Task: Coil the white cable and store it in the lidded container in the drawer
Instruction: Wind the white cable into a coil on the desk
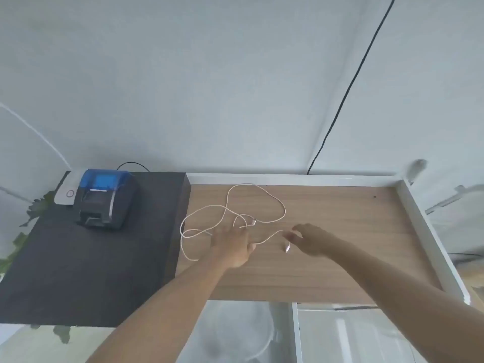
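Observation:
A thin white cable [272,197] lies in loose tangled loops on the wooden tabletop [340,244]. One plug end [287,248] rests near my right hand, another connector [253,221] sits in the tangle. My left hand [233,244] lies flat over the cable's lower loops, fingers spread. My right hand [310,238] hovers just right of the plug end, thumb and fingers apart around the strand; a grip is not visible. No drawer or lidded container can be seen.
A black raised block [78,258] on the left carries a blue-topped receipt printer [104,199] and a white device [66,193]. A white rail [424,231] edges the table at the back and right. A black wire [348,87] runs down the wall. Leaves hang at far left.

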A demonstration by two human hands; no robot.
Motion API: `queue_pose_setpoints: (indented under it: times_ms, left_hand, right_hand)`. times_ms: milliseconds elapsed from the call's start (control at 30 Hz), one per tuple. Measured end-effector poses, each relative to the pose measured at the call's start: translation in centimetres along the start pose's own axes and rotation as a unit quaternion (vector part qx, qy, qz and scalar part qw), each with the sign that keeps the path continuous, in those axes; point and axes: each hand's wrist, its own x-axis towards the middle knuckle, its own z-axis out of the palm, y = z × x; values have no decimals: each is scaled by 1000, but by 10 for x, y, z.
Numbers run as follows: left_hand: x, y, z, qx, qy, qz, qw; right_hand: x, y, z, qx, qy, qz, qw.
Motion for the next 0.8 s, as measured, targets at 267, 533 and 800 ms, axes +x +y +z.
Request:
queue_pose_setpoints:
  times_ms: [267, 533, 800]
  left_hand:
    - [26, 26, 31, 38, 34, 3, 999]
    - [30, 30, 43, 26, 55, -11, 998]
    - [13, 28, 35, 34, 103, 32, 994]
  right_hand:
    - [39, 12, 42, 66, 33, 41, 996]
    - [42, 22, 57, 290, 28, 43, 956]
    - [16, 15, 46, 724, -80, 141, 670]
